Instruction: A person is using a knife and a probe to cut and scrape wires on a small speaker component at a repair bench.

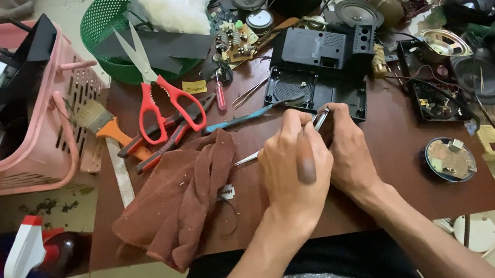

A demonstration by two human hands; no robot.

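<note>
While both hands meet, tweezers gripped.

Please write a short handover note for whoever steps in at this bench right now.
Left hand: closed around metal tweezers, tips pointing toward the brown cloth.
Right hand: pinching a small metal part against the left; what it is cannot be made out.
Black plastic housing lies open just beyond the hands; red-handled scissors and round circuit board lie untouched.
Done or left: cannot tell from this view.
</note>
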